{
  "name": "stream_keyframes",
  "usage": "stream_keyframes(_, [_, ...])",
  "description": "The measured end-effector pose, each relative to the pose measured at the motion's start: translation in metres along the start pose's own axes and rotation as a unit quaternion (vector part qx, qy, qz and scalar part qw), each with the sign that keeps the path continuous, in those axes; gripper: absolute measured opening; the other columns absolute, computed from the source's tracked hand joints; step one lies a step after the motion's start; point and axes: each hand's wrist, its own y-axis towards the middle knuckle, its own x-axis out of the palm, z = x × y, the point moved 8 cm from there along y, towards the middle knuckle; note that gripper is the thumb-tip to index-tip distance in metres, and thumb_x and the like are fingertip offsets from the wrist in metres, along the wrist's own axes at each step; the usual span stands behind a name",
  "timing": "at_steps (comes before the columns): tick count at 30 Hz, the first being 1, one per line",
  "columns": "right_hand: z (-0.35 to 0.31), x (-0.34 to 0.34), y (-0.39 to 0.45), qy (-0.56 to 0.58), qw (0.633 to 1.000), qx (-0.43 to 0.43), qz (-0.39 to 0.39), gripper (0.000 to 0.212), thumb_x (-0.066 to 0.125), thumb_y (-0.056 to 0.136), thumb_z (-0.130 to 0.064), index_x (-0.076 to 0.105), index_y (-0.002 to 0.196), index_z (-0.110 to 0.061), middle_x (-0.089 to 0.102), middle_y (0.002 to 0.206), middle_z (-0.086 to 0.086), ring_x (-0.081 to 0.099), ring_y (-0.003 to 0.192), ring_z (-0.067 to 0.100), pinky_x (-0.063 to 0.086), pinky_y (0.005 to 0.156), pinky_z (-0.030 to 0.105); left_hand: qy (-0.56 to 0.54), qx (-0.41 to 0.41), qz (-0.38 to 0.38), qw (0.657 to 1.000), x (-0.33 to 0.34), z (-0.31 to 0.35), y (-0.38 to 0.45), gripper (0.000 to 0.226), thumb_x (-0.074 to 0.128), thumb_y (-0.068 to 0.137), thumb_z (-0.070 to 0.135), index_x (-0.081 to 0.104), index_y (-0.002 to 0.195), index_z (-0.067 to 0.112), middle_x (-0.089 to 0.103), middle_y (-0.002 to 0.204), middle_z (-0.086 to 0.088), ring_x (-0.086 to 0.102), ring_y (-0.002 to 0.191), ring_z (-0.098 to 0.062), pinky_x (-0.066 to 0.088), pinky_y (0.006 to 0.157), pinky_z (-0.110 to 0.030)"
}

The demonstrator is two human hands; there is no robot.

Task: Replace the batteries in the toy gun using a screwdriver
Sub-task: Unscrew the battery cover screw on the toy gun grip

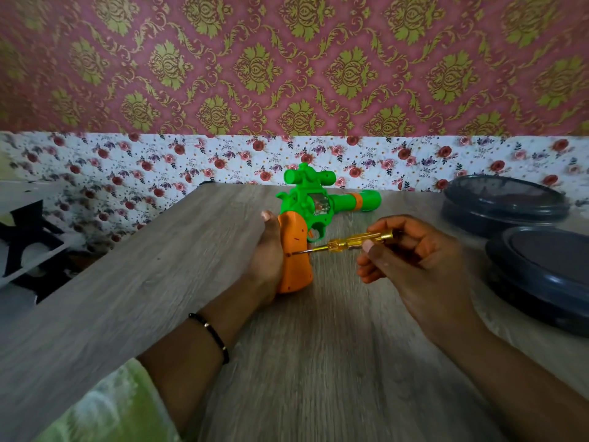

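Note:
A green toy gun with an orange grip stands on the wooden table, barrel pointing right. My left hand grips the orange grip from the left side. My right hand pinches a screwdriver with a clear yellow handle. Its thin metal tip touches the side of the orange grip at a small dark screw spot. No batteries are in view.
Two dark round lidded containers sit at the right edge of the table. A floral-papered wall runs along the back. To the left, past the table edge, is a white and black object.

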Motion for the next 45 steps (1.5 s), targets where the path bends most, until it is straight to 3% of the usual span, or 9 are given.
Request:
stream_keyframes(10, [-0.001,0.005,-0.003,-0.002,1.000,0.001,0.001,0.008,0.063,0.081,-0.001,0.062,0.089,-0.003,0.069,0.070,0.013,0.067,0.058,0.027,0.058,0.055,0.036,0.002,-0.006,-0.007,1.000,-0.001,0.000,-0.003,0.060,0.007,0.096,0.057,0.056,0.089,0.023,0.065,0.068,-0.001,0.061,0.049,-0.009,0.051,0.047,-0.023])
stream_keyframes(16, [-0.001,0.005,-0.004,-0.004,1.000,-0.003,0.003,0.008,0.063,0.082,-0.002,0.062,0.090,0.000,0.068,0.070,0.015,0.067,0.059,0.029,0.058,0.055,0.038,0.005,-0.034,-0.006,0.999,-0.002,-0.007,0.001,0.082,0.009,0.091,0.066,0.047,0.134,0.007,0.064,0.083,-0.011,0.061,0.061,-0.017,0.052,0.046,-0.024])
stream_keyframes(21, [0.001,0.009,-0.004,-0.018,1.000,-0.001,-0.008,0.008,0.064,0.082,-0.003,0.062,0.090,-0.002,0.069,0.069,0.013,0.066,0.058,0.027,0.058,0.054,0.037,0.001,-0.015,-0.017,1.000,0.001,-0.006,0.000,0.082,0.007,0.093,0.062,0.051,0.130,0.003,0.064,0.077,-0.007,0.063,0.050,-0.010,0.051,0.045,-0.021])
stream_keyframes(28, [-0.001,0.012,-0.005,-0.119,0.991,-0.041,-0.037,0.009,0.056,0.089,-0.021,0.061,0.095,-0.017,0.069,0.076,0.005,0.067,0.056,0.014,0.054,0.052,0.024,-0.016,0.015,-0.007,1.000,0.004,-0.002,-0.004,0.070,0.006,0.095,0.059,0.056,0.117,0.015,0.066,0.091,-0.009,0.061,0.070,-0.017,0.049,0.059,-0.027])
stream_keyframes(32, [0.005,0.008,-0.004,-0.244,0.970,-0.019,-0.001,0.041,0.031,0.090,-0.054,0.053,0.085,-0.019,0.067,0.064,0.000,0.059,0.041,0.010,0.048,0.041,0.027,-0.006,0.042,-0.002,0.999,0.005,-0.001,-0.003,0.064,0.005,0.096,0.056,0.058,0.102,0.019,0.067,0.090,-0.008,0.062,0.074,-0.017,0.049,0.065,-0.029])
stream_keyframes(35, [0.000,0.003,-0.003,-0.345,0.937,-0.050,0.016,0.058,0.022,0.087,-0.063,0.051,0.073,-0.015,0.061,0.050,0.002,0.056,0.039,0.012,0.050,0.045,0.038,-0.009,0.044,0.001,0.999,0.004,-0.004,-0.002,0.065,0.006,0.096,0.057,0.059,0.101,0.020,0.068,0.092,-0.009,0.063,0.075,-0.017,0.049,0.071,-0.032])
stream_keyframes(39, [-0.008,0.005,-0.003,-0.335,0.937,-0.100,0.019,0.045,0.032,0.087,-0.054,0.049,0.074,-0.015,0.058,0.050,0.003,0.055,0.039,0.012,0.048,0.043,0.039,-0.010,0.033,0.003,0.999,0.007,-0.008,-0.001,0.071,0.008,0.095,0.058,0.061,0.107,0.012,0.066,0.088,-0.010,0.061,0.073,-0.018,0.049,0.069,-0.031])
stream_keyframes(43, [-0.013,0.015,-0.003,-0.270,0.954,-0.123,-0.032,0.020,0.042,0.088,-0.039,0.047,0.085,-0.019,0.058,0.055,-0.004,0.057,0.048,0.008,0.047,0.045,0.026,-0.005,0.028,-0.008,1.000,0.009,-0.010,0.001,0.080,0.008,0.094,0.060,0.057,0.124,0.004,0.065,0.089,-0.010,0.060,0.070,-0.017,0.047,0.065,-0.030])
stream_keyframes(45, [-0.015,0.018,-0.004,-0.245,0.960,-0.125,-0.057,0.018,0.041,0.088,-0.036,0.047,0.088,-0.019,0.056,0.058,-0.001,0.055,0.050,0.014,0.046,0.046,0.031,0.007,0.028,-0.007,1.000,0.008,-0.011,0.001,0.080,0.007,0.093,0.061,0.057,0.122,0.006,0.065,0.088,-0.009,0.060,0.070,-0.017,0.047,0.065,-0.030])
